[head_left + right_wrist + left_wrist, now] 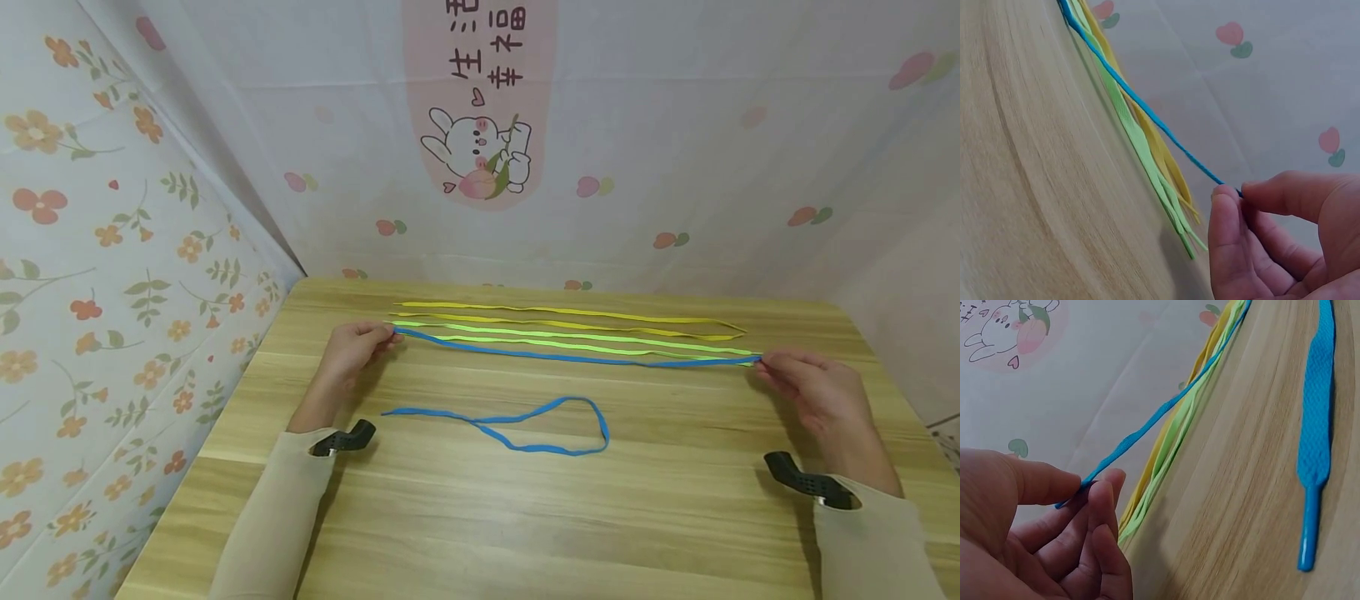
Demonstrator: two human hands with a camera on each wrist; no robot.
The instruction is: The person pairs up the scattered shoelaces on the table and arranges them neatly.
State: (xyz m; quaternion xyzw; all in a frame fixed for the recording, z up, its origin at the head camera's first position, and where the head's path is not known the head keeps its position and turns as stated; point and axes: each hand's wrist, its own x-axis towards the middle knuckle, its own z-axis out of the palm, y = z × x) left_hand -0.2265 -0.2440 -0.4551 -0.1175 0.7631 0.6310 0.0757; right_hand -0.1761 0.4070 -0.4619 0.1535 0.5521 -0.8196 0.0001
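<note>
A blue shoelace [525,353] stretches from side to side, one end in each hand. My left hand [358,348] pinches its left end between thumb and fingers, with the tip poking out below the thumb in the left wrist view. At the other end, my right hand [816,385] pinches the lace between thumb and forefinger. Just behind it lie bright green laces [570,333], and farther back yellow laces [570,312], all running nearly parallel. Nearer the front, a second blue shoelace [577,452] lies on the wood, looped at its right end.
The wooden table [525,533] meets a white printed cloth [645,150] at its back edge. On the left hangs a flowered cloth [105,333]. Black wrist mounts [806,479] stick out from both sleeves.
</note>
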